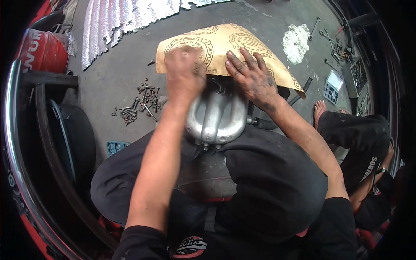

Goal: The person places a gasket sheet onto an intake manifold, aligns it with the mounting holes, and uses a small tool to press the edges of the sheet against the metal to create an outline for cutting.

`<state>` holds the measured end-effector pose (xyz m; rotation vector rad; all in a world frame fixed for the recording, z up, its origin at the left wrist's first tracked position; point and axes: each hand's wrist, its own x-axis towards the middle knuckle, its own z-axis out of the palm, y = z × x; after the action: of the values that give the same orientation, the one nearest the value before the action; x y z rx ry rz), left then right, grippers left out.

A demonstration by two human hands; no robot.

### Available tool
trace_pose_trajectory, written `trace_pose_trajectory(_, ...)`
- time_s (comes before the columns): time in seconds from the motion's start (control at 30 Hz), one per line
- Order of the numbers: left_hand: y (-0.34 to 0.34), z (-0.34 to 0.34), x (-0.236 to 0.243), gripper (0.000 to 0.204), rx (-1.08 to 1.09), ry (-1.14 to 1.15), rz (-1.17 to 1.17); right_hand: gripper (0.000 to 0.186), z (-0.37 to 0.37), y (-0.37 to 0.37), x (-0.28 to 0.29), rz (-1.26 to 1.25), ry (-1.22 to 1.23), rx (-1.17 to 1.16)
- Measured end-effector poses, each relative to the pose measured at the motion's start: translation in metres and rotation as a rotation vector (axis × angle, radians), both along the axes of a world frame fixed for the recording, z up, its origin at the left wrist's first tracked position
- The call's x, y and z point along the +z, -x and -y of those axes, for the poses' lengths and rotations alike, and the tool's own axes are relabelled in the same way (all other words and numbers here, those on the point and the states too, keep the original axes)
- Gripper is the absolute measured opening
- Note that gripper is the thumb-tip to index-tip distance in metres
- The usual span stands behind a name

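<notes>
A tan sheet of printed gasket paper [223,45] lies over the top of a silver cast-metal engine part with curved pipes [216,121], which sits between my knees. My right hand [255,80] rests flat on the sheet's near edge, fingers spread and smudged with dark grease. Over the left part of the sheet is my left hand [186,71], smeared by motion. Its fingers look bent, but whether anything is in them does not show. The paper hides the far end of the metal part, and its right corner droops toward the floor.
Loose bolts and nuts [138,104] are scattered at left, near a teal tool case [117,147]. Silver foil sheeting [125,21] lies beyond. A white crumpled patch [296,44] and wrenches [315,28] are at far right. Another person's leg [355,134] is close on my right.
</notes>
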<state>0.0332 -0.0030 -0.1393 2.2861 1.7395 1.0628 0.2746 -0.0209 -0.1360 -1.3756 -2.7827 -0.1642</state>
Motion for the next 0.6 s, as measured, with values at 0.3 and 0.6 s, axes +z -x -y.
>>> trace_pose_trajectory(0.3, -0.022, 0.018, -0.029, 0.021, -0.179, -0.095, -0.166, 0.053, 0.015, -0.005, 0.022, -0.209, 0.013, -0.176)
trace_pose_trajectory(0.6, -0.015, 0.012, -0.028, 0.021, -0.225, -0.106, -0.177, 0.044, 0.042, -0.140, 0.032, -1.572, 0.862, -1.455)
